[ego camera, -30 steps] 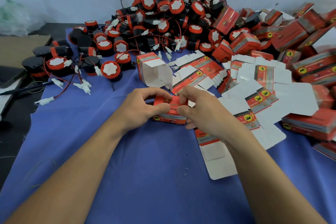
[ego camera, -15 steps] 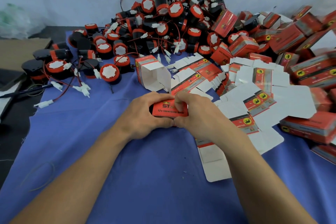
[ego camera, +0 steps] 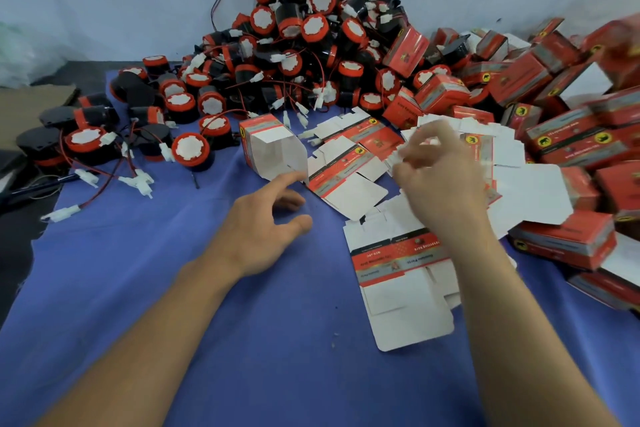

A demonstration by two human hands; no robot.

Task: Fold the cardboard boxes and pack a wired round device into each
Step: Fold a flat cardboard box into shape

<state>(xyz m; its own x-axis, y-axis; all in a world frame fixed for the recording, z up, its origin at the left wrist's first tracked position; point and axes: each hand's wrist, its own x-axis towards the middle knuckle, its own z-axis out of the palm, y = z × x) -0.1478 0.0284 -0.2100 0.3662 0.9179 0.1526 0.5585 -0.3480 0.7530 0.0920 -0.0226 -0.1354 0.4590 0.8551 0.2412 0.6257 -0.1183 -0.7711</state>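
My left hand [ego camera: 266, 222] hovers over the blue cloth [ego camera: 242, 340], fingers relaxed and holding nothing. Its index finger points at a half-folded red and white box [ego camera: 273, 149] lying on its side, open end towards me. My right hand [ego camera: 440, 180] is motion-blurred above a spread of flat box blanks [ego camera: 346, 163], fingers loosely spread with nothing visible in them. Another flat blank [ego camera: 401, 291] lies beside my right forearm. A big pile of red and black wired round devices [ego camera: 304, 45] rises at the back, and one device [ego camera: 190, 149] lies near the open box.
Closed red boxes [ego camera: 561, 139] are heaped along the right side, up to the cloth's edge. Loose red wires with white plugs [ego camera: 138, 180] trail at the left. Brown cardboard [ego camera: 31, 107] lies off the cloth at far left. A pale wall stands behind everything.
Both hands held a small red box between them before. Now the box has left my hands, the left hand has opened and the right hand has swung right over the flat blanks.
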